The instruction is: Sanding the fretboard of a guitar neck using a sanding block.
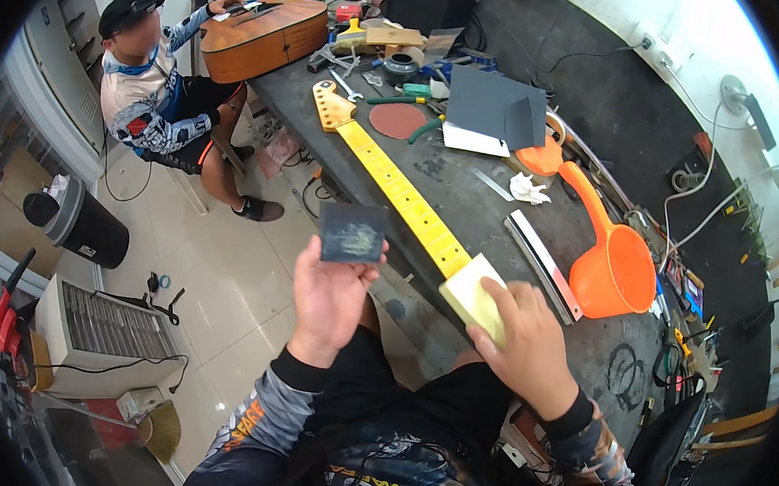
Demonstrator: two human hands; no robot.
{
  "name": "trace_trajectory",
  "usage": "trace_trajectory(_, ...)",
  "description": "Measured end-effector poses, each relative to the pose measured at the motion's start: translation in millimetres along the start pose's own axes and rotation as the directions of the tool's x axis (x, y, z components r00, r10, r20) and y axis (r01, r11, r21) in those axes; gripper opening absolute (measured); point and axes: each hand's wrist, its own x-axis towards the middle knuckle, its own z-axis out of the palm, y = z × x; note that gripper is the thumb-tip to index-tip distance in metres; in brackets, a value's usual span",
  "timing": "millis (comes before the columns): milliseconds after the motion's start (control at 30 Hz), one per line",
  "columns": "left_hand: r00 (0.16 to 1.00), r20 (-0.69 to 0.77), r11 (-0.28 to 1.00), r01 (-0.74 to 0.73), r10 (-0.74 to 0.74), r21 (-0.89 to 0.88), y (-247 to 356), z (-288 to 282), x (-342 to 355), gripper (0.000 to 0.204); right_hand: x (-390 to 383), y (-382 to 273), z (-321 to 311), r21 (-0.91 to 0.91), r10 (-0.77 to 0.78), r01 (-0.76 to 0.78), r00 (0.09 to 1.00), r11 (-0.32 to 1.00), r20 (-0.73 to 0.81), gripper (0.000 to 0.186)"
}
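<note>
A guitar neck (402, 194) with a yellow fretboard lies along the near edge of the dark workbench, its headstock (332, 106) pointing away from me. My right hand (527, 338) is closed on a pale yellow, sponge-like block (476, 296), which is at the neck's near end and hides it. Raised off the bench, left of the neck, my left hand (330, 297) grips a flat, dark square piece (352, 233). Light dusty marks cover its face; it looks like sandpaper, though I cannot be sure.
An orange dipper (611, 281), a metal straight bar (541, 267), crumpled white tissue (530, 189) and dark sheets (497, 106) lie right of the neck. Beyond the headstock are a round reddish disc (396, 121) and tools. A seated person (170, 92) touches an acoustic guitar (264, 40).
</note>
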Motion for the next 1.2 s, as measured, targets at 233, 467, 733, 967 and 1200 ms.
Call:
trace_trajectory(233, 0.996, -0.048, 0.986, 0.071, -0.079, -0.151, -22, -16, -15, 0.072, 185, -15, 62, 0.001, -0.125, 0.127, 0.972, 0.992, -0.2, 0.054)
trace_trajectory(467, 0.989, -0.121, 0.987, 0.072, -0.089, -0.143, -9, -39, -30, 0.073, 328, -42, 128, -0.106, -0.188, 0.172, 0.966, 0.979, -0.175, 0.05)
trace_trajectory(733, 0.99, -0.136, 0.996, 0.028, -0.04, -0.087, 1, -51, -33, 0.07, 299, -38, 128, -0.137, -0.152, 0.14, 0.985, 0.981, -0.082, 0.044)
trace_trajectory(967, 0.991, -0.082, 0.991, 0.1, -0.107, -0.089, -15, -33, -41, 0.071, 186, -11, 83, -0.171, -0.154, 0.14, 0.986, 0.975, -0.071, 0.05)
trace_trajectory(1200, 0.987, -0.071, 0.988, 0.141, -0.145, -0.063, -27, -22, -51, 0.07, 64, -2, 34, -0.159, -0.042, 0.039, 0.999, 0.987, -0.014, 0.067)
